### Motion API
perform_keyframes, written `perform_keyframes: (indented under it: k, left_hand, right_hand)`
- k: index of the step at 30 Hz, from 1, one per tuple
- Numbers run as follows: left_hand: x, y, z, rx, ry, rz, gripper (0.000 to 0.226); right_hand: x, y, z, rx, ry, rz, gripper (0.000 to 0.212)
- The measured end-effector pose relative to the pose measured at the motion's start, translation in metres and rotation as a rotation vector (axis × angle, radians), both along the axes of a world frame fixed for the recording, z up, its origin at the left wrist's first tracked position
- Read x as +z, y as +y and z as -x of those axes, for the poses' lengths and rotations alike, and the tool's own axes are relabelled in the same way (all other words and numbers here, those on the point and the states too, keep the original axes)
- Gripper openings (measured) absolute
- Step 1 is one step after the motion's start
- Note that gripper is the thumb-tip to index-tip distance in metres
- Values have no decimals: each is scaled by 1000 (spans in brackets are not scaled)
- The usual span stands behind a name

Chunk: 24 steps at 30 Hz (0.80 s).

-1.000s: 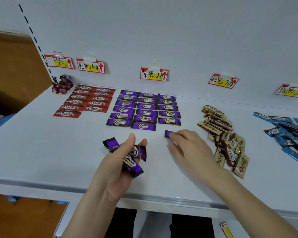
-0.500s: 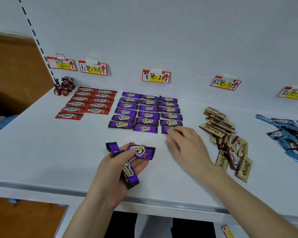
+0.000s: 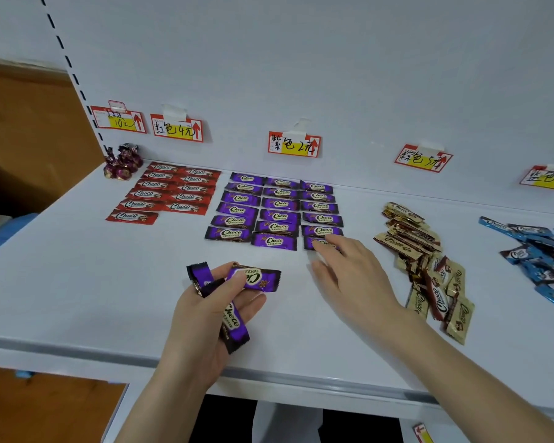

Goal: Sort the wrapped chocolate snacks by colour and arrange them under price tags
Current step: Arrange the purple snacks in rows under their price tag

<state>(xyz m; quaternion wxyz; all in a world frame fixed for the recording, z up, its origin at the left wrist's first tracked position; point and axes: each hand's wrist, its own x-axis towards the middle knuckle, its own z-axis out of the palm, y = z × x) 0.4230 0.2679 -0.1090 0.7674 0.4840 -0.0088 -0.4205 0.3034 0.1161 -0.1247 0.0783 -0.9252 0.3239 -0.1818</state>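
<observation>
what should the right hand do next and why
Probably lift the right hand off the purple snack under its fingertips, which lies in line with the purple grid, and take another from the bunch in the left hand.

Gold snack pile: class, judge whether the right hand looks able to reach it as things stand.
Probably yes. The right hand holds nothing, and only bare shelf lies between it and the gold pile beside it.
</observation>
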Motion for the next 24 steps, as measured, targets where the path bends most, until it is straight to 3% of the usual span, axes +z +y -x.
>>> perform_keyframes:
  k: [9, 24]
  left_hand:
    - [-4, 8, -7, 48, -2, 0, 12]
    - [-5, 7, -9, 50, 7, 10, 14]
  right_hand:
    - [5, 8, -45, 199, 123, 13, 37]
    - [-4, 5, -48, 178, 135, 5, 37]
